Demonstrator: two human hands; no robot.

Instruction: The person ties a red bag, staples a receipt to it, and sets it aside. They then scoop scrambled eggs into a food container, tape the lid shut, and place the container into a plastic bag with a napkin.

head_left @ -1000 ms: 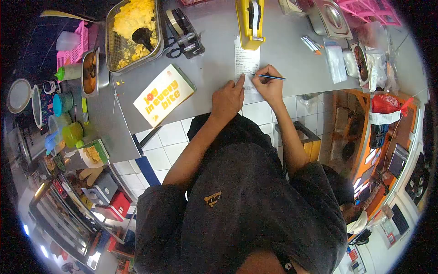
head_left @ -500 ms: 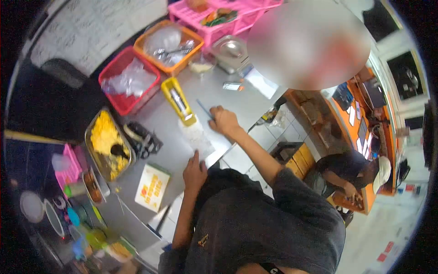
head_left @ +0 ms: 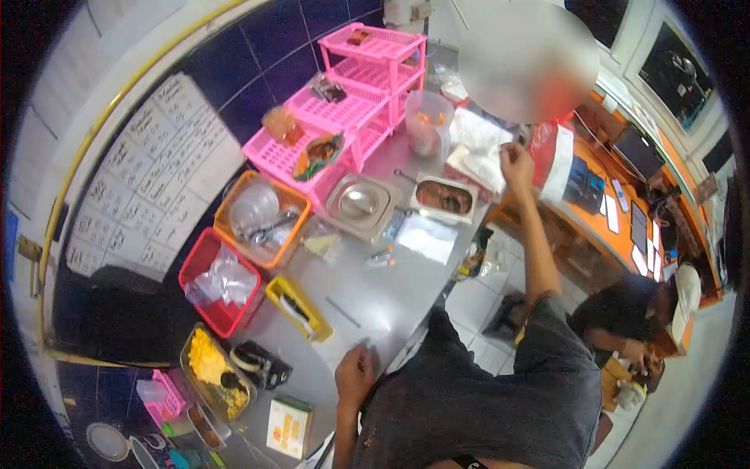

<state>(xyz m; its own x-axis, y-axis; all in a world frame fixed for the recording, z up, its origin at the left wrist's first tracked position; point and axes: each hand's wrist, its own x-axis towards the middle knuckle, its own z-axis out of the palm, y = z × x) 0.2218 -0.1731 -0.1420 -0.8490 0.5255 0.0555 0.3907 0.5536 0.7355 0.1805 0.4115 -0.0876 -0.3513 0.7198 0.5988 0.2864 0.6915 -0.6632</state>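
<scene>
My left hand [head_left: 358, 375] is at the near edge of the steel table [head_left: 391, 293], its fingers curled; whatever they may hold is hidden. My right hand [head_left: 517, 166] reaches far out, fingers closed at the edge of a pile of white sheets or bags [head_left: 478, 144]; I cannot make out what they grip. Between the hands lie a thin blue-grey stick [head_left: 344, 311], a white sheet [head_left: 427, 238] and a small item with orange tips [head_left: 380, 256]. A yellow dispenser-like box [head_left: 298, 308] stands left of the stick.
Red [head_left: 220, 281] and orange baskets [head_left: 262, 219] stand along the back, beside a pink rack [head_left: 344, 102]. A metal lidded pan [head_left: 361, 205], a brown-filled tray [head_left: 444, 197], a tray of yellow food [head_left: 211, 363] and a tape dispenser [head_left: 262, 363] are on the table. Another person [head_left: 625, 313] sits at right.
The view has shifted towards the pink rack. My right hand has left the stick and reached out to the white pile. My left hand's extended finger has curled in; the pale sheet near it is no longer visible.
</scene>
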